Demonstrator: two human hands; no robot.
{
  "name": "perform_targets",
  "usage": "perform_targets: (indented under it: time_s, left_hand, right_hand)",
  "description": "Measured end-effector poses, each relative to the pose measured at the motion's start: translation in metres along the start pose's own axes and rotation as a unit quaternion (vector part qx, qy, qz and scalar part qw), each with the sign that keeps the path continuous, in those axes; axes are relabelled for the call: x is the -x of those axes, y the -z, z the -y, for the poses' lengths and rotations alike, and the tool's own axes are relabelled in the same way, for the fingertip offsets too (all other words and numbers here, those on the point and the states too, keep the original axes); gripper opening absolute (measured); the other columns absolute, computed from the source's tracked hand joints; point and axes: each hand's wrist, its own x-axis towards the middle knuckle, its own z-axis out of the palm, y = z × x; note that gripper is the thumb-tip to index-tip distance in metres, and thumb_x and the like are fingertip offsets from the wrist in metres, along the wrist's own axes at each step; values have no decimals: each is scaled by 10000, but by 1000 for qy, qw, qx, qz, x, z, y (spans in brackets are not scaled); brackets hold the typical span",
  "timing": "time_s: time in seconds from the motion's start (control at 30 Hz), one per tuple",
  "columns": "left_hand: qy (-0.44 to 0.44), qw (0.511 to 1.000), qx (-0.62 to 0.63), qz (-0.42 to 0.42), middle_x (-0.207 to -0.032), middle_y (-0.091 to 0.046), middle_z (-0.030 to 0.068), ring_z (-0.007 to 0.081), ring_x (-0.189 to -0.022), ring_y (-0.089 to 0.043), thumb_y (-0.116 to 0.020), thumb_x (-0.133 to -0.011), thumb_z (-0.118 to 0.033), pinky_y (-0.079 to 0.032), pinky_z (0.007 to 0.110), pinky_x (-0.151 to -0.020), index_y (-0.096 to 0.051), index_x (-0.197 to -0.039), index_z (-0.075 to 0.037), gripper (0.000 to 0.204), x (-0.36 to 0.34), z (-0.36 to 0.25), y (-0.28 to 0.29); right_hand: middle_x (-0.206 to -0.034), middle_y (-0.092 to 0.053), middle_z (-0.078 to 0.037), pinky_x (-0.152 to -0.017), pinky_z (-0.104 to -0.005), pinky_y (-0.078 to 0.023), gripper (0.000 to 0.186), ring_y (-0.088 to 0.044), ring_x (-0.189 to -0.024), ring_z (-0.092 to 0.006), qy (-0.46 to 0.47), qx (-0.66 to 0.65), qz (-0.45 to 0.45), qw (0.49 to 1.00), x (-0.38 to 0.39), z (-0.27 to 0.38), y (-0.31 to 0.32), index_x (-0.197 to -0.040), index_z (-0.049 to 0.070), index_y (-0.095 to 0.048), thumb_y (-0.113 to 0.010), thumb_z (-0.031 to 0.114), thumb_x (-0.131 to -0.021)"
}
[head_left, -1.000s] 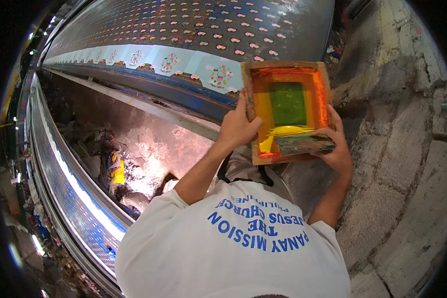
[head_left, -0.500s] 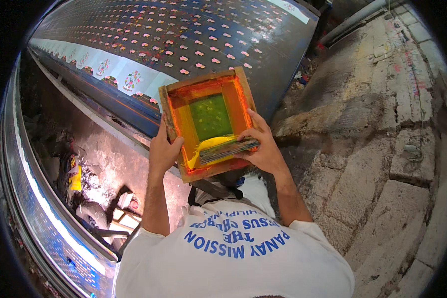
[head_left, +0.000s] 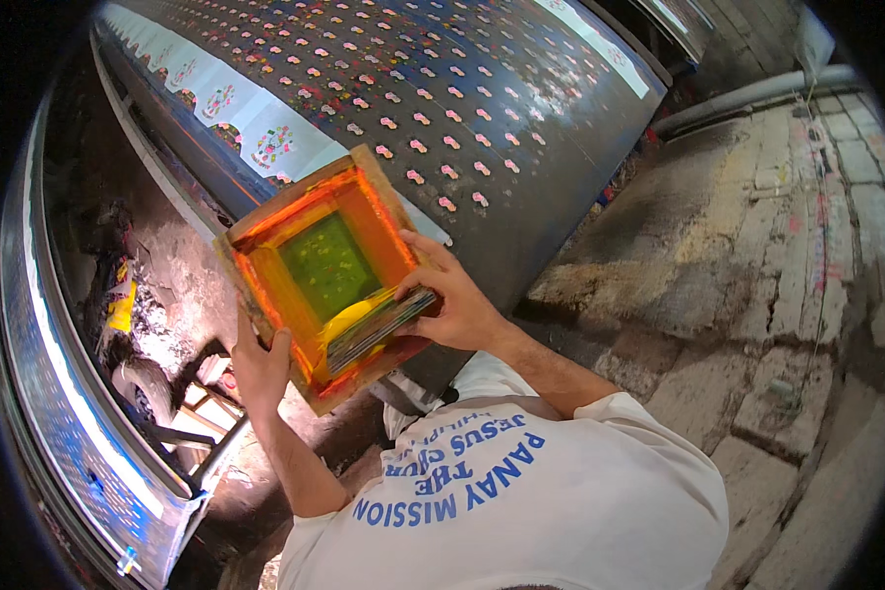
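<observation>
A wooden screen-printing frame point(head_left: 387, 192), stained orange and red inside, is held up in front of me, turned at a slant. Its mesh has a green square window point(head_left: 326, 267) in the middle. Thick yellow ink point(head_left: 348, 318) lies along the near inner side, against a flat squeegee point(head_left: 382, 328). My left hand point(head_left: 263, 369) is closed on the frame's left side, its thumb at the near left edge. My right hand point(head_left: 454, 303) pinches the squeegee's right end, with its upper fingers reaching the frame's right side.
Beyond the frame stretches a long dark table point(head_left: 521, 187) printed with rows of small pink-and-white shapes. White printed strips point(head_left: 251, 133) run along its left edge. Another long table point(head_left: 88, 462) stands at far left. On the right is a stone block floor point(head_left: 678, 285).
The frame, with the squeegee and ink in it, has shifted left and slightly nearer, turning counterclockwise. Both hands moved with it and keep their hold. The view has also shifted.
</observation>
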Motion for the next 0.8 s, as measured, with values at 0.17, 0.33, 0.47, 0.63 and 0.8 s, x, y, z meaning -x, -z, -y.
perform_targets:
  time_s: [0.17,0.33,0.47,0.63,0.8]
  left_hand:
    - [86,996,-10,-11,-1463,-695,299,381,-1300,-713,-678,-963,-123,-518,439,-1134,-366,-1715,3,823,-1,-42,-12]
    - [35,996,-59,-60,-1258,-778,283,386,-1076,-780,-690,-968,-128,-581,448,-993,-370,-1701,22,814,-26,-108,-66]
    - [-18,992,-79,-93,-1347,-743,269,376,-1138,-753,-689,-978,-139,-567,438,-1024,-401,-1679,25,775,-49,-173,-129]
    - [-21,996,-77,-50,-1266,-765,269,393,-1087,-771,-683,-983,-163,-582,456,-936,-388,-1670,32,773,-74,-294,-201]
    - [-71,994,-80,-23,-1199,-787,270,441,-1032,-778,-683,-980,-164,-589,486,-908,-413,-1661,7,752,-105,-387,-257]
  right_hand:
    - [-1797,-305,-176,-1301,-509,-353,414,-317,-1646,-409,41,-1,41,998,-35,-15,40,-1086,125,-749,-1009,135,-764]
    - [-1796,-303,-188,-1311,-533,-331,419,-315,-1644,-431,60,-13,47,997,-63,-50,130,-1084,122,-747,-994,128,-746]
    - [-1797,-301,-192,-1314,-561,-318,422,-309,-1644,-446,82,-2,35,996,-79,-80,228,-1085,121,-748,-977,122,-731]
    - [-1765,-331,-245,-1316,-603,-318,460,-294,-1623,-531,71,22,11,997,-80,-105,356,-1114,103,-737,-990,237,-753]
    - [-1769,-343,-229,-1301,-548,-352,424,-333,-1633,-464,54,27,-43,997,-79,-120,456,-1105,111,-738,-970,124,-750]
